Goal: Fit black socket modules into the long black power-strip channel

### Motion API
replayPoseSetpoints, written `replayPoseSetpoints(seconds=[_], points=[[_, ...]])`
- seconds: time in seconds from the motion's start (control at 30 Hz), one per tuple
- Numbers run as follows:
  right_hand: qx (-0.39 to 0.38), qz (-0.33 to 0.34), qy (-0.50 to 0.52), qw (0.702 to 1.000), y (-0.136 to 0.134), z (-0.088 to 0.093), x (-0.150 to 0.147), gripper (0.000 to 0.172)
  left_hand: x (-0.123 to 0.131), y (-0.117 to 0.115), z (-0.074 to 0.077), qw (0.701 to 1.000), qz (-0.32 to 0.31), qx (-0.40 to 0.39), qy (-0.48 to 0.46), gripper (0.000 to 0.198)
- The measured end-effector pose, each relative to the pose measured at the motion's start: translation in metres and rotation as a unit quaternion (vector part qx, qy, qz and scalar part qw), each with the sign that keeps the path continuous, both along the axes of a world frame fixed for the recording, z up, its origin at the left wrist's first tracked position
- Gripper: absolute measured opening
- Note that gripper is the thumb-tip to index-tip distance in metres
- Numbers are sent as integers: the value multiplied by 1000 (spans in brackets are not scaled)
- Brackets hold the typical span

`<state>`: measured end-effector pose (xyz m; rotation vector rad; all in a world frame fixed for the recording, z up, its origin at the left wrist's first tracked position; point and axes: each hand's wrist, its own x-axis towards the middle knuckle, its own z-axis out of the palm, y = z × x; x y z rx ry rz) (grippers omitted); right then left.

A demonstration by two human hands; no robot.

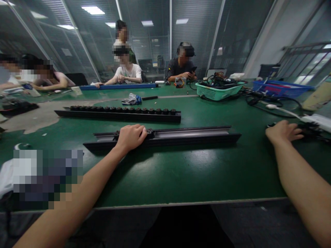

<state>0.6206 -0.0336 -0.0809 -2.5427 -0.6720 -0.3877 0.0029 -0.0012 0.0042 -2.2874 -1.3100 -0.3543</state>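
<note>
In front of me a long black channel-shaped rail (196, 137) lies across the green table, a pale inner groove showing along its right part. My left hand (131, 137) is over its left half, fingers curled down onto small black parts (150, 133) sitting in the groove. The fingertips are hidden, so what exactly they grip cannot be made out. Far to the right, my right hand (283, 132) reaches over a pile of black parts (311, 131), its fingers apart. Behind the first rail, a second black rail (124, 116) holds a row of several round black pieces (131, 110).
A grey-blue glove (132, 99) lies past the second rail. A green basket (219, 91) of cables and a blue tray (281, 88) stand at the back right, with loose cables (274, 103) nearby. Several people sit around the table; a long blue bar (119, 86) lies before one.
</note>
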Motion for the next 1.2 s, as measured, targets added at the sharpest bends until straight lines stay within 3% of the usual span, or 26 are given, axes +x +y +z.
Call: replayPoseSetpoints(seconds=[0.07,0.17,0.27,0.47,0.57,0.67,0.87,1.07,1.13,1.2], points=[[-23,-28,76,996,2,3,-5,56,0,0,0,1000,1,0,0,46],[-22,-5,134,991,4,5,-10,67,0,-1,1,1000,2,1,2,46],[9,-19,144,989,6,4,-9,74,0,0,1,1000,3,2,4,46],[1,-40,132,990,12,10,-12,69,0,0,0,1000,0,3,2,46],[7,28,59,998,14,19,-34,64,0,-1,1,1000,3,1,6,46],[47,169,-49,983,15,35,-76,57,1,-1,1,1000,8,0,9,47],[135,427,-242,861,9,63,-184,49,0,0,0,1000,3,-3,0,49],[47,662,-284,692,-5,61,-271,45,0,-1,-1,1000,5,-2,-6,53],[29,700,-277,657,-9,61,-298,48,1,-2,-1,1000,4,-2,-6,54],[20,720,-267,641,-12,63,-324,55,1,-3,-2,1000,2,-2,-7,55]])
